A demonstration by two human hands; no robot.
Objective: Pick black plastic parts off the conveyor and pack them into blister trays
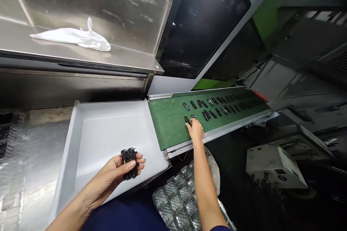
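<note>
My left hand is closed around a stack of small black plastic parts, held above the front of the white tray. My right hand reaches over the near edge of the green conveyor belt. Its thumb and fingertips close on a small black plastic part at the near end of the front row, partly covered by the fingers. More black parts of the same kind lie on the belt in two rows running away to the right.
A crumpled white cloth or glove lies on the steel shelf at upper left. Behind the belt stands a machine with a dark panel. A quilted silvery cover is below the belt, and a pale box-shaped unit sits at right.
</note>
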